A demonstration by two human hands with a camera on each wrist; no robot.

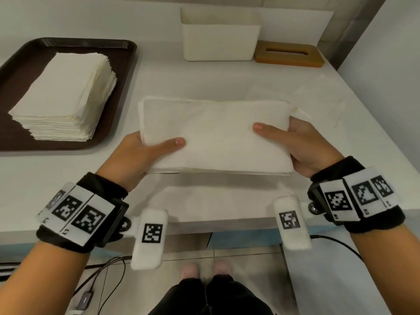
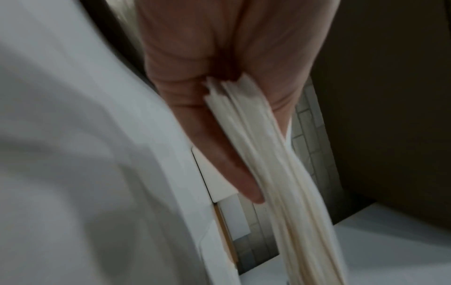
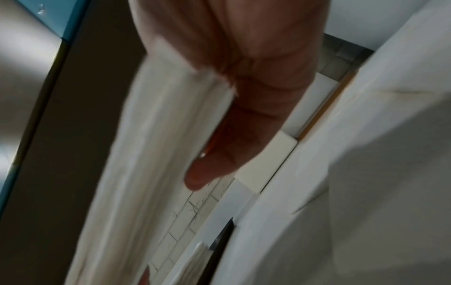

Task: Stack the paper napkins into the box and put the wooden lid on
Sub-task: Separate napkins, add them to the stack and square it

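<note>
A napkin wad [image 1: 213,135] is gripped at both ends by the left hand [image 1: 145,153] and right hand [image 1: 304,142]; fingers underneath are hidden, wrist views blurred.

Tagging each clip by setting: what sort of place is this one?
Probably a cafe or canteen prep counter, though that is a guess: a brown serving tray stacked with paper napkins, a white dispenser box with its wooden lid beside it, tiled floor.

place: canteen-like counter | cues: serving tray [image 1: 127,55], tiled wall [image 1: 354,26]
</note>
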